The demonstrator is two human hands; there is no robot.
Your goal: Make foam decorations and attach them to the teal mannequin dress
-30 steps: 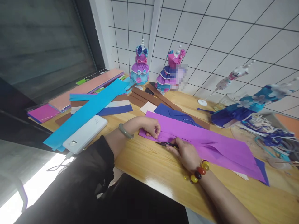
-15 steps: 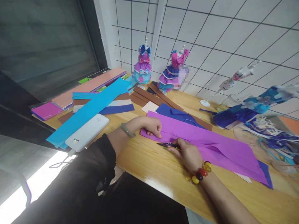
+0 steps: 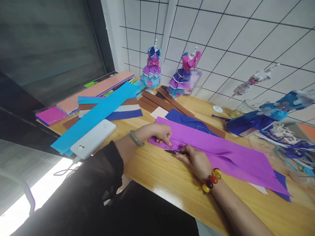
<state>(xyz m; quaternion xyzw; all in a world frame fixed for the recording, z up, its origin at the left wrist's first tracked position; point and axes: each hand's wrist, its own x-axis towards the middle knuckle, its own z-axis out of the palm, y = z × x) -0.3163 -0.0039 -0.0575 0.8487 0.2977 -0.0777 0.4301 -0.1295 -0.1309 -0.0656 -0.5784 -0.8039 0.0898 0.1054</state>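
Observation:
A long sheet of purple paper (image 3: pixel 216 141) lies slantwise on the table, with a slit or fold running along its length. At its left end my left hand (image 3: pixel 162 133) is closed, fingers curled, the index fingertip pressed down on the paper. My right hand (image 3: pixel 198 162) holds dark pointed scissors (image 3: pixel 176 152) low by the sheet's near edge. Their blades point left and lie just below my left fingertips. My right fingers cover most of the handles. Blue paper (image 3: pixel 185 119) shows from under the sheet's far side.
A white power bank (image 3: pixel 94 137) with a cable and bright blue paper strips (image 3: pixel 98 114) lie left. Brown strips (image 3: pixel 162 103) lie behind. Dressed doll forms (image 3: pixel 151 70) stand at the wall; a blue-dressed form (image 3: pixel 263 114) and a heap of scraps (image 3: pixel 290 144) are right.
The view has shifted slightly. The purple sheet's right tip reaches a little farther right. Both hands and the scissors stay in nearly the same place.

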